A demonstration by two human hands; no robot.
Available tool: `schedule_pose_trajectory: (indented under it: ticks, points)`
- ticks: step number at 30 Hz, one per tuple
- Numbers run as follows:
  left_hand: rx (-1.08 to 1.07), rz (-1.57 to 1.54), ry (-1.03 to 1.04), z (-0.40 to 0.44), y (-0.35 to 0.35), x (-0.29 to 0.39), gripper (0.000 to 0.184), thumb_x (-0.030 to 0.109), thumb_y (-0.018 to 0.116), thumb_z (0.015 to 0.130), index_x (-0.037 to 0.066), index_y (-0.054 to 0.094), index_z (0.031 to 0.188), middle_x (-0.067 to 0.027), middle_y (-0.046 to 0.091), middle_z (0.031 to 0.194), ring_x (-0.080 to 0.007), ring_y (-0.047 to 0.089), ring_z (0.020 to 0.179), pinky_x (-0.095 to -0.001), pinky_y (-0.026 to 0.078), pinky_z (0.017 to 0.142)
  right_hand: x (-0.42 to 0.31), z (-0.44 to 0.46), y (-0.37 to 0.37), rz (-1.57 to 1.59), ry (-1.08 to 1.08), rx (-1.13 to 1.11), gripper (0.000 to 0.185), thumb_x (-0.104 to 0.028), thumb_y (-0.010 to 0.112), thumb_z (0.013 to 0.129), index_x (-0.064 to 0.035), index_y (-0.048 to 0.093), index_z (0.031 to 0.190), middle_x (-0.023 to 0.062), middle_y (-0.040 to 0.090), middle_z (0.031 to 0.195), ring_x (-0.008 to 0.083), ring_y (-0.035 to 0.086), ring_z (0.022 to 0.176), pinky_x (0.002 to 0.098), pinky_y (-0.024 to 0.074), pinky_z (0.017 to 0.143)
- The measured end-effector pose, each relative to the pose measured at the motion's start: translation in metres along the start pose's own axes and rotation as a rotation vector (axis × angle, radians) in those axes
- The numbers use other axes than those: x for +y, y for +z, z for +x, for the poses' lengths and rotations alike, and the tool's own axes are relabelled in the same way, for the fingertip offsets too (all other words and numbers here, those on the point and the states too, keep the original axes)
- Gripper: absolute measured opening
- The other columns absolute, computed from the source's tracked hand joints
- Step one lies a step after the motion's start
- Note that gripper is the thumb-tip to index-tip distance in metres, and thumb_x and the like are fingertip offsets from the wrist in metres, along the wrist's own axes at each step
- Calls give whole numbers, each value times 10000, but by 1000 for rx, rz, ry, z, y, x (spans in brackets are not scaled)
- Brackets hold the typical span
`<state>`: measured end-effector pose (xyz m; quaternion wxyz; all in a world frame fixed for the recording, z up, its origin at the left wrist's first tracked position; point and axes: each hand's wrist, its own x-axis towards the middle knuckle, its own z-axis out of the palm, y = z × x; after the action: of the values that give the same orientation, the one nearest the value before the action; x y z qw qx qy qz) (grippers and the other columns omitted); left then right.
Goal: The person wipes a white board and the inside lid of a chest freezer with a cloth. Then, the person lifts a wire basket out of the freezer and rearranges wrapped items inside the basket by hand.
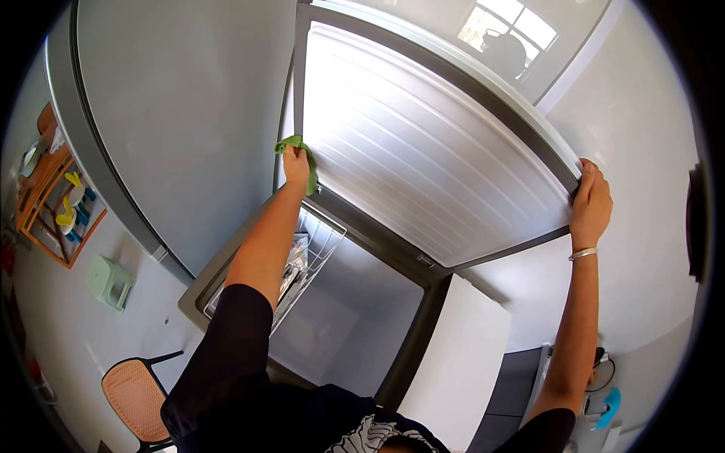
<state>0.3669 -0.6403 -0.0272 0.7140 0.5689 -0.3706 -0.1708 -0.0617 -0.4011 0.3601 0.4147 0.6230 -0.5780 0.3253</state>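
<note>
Left hand [297, 164] clutching crumpled green cloth [288, 141] at grey-rimmed ribbed white lid [423, 136], apparently wiping; right hand [591, 202] gripping opposite corner. Next stroke probably needing lid steady.

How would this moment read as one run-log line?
chest freezer lid: raised | left hand: gripping green cloth at lid's edge | right hand: holding lid's opposite edge | wire basket: inside freezer

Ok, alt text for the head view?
The left hand holds a crumpled green cloth at the left edge of a raised ribbed white lid; the right hand grips its right edge. Below, a grey-rimmed chest freezer stands open.
</note>
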Motion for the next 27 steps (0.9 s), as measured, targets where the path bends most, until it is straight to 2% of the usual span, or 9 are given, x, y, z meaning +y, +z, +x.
schedule_pose_trajectory:
  ticks: [1,6,8,11,16,18,21,22,27]
  points:
    - [-24,-71,-58,-4,-8,20,191,43,598,903,26,554,1088,-134,631,934,-280,615,832,-392,493,761,1,0,1,-4,-17,7,448,-338,314,1071,-86,685,1087,83,693,957,290,611,853,402,485,788]
    - [51,-318,140,-15,2,109,174,64,591,947,38,556,1116,-61,600,934,-156,573,828,-291,490,765,4,0,3,-22,-50,28,444,-326,311,1071,-89,687,1073,94,692,946,290,615,851,405,480,778]
    - [-130,-517,77,-28,-1,158,154,50,546,964,34,570,1116,-67,588,956,-145,583,818,-281,492,747,3,0,2,-25,-27,15,444,-325,311,1071,-90,688,1068,94,692,934,289,614,845,406,478,775]
    - [-367,-510,503,-39,-2,207,156,-24,478,962,-4,605,1051,-86,572,975,-163,608,774,-296,505,726,2,1,1,-26,-13,-7,441,-324,313,1072,-92,688,1056,93,687,906,289,612,833,408,473,769]
    - [-138,-150,976,-40,-1,276,206,122,817,782,63,726,957,-82,586,943,-227,600,780,-326,495,685,-1,1,-2,-11,-29,-3,435,-319,314,1073,-94,685,1035,88,675,881,288,606,820,408,467,762]
    - [-64,-109,998,-31,2,278,222,191,841,736,104,730,907,-68,551,865,-260,577,780,-374,495,688,-4,1,-3,8,-45,8,428,-313,315,1073,-94,680,1030,77,671,883,283,602,814,404,464,756]
    - [83,-104,939,-12,10,267,385,267,866,730,106,699,1037,-118,527,1062,-311,557,945,-405,487,811,-1,1,-3,-12,-42,2,426,-307,318,1073,-93,682,1017,62,679,906,276,595,802,403,461,753]
    - [103,-81,884,-5,11,261,432,230,820,805,93,632,1170,-162,470,1178,-356,511,1070,-437,433,942,-1,2,-3,-14,-51,-3,427,-306,318,1073,-93,684,1012,60,682,912,275,593,798,402,460,753]
    - [337,30,796,32,21,243,422,212,660,938,117,553,1336,-183,440,1294,-376,391,1224,-496,274,1085,0,1,-1,-19,-50,11,438,-306,315,1075,-89,688,1000,64,685,919,274,593,797,401,461,748]
